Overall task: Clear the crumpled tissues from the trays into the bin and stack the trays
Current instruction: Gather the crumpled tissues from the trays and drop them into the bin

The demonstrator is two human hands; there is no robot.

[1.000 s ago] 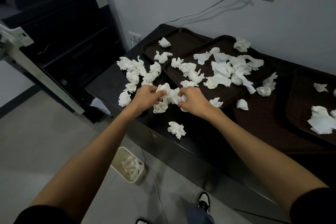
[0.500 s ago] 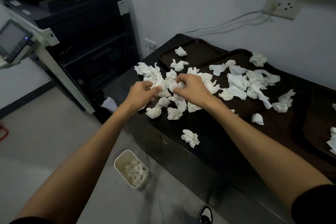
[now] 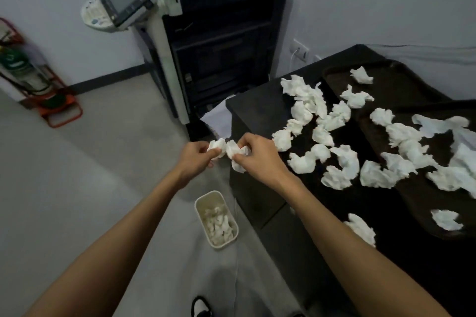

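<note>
My left hand (image 3: 196,157) and my right hand (image 3: 255,157) each grip a bunch of crumpled white tissues (image 3: 226,150), held together in the air just off the left end of the black cabinet (image 3: 253,113), above the floor. Below them on the floor stands a small cream bin (image 3: 198,207) with tissues inside. Several crumpled tissues (image 3: 309,159) lie loose on the cabinet top. A dark brown tray (image 3: 401,82) at the back holds two tissues, and a second tray (image 3: 422,193) on the right holds several more.
A large black and grey copier (image 3: 219,41) stands against the wall, left of the cabinet. A fire extinguisher on an orange stand (image 3: 38,85) is at the far left. A wall socket with a plugged cable (image 3: 298,53) sits behind the cabinet. My shoe (image 3: 202,307) shows at the bottom.
Both hands have lifted off the cabinet top with tissues and moved left past its end, over the floor near the bin. The view has swung left and down.
</note>
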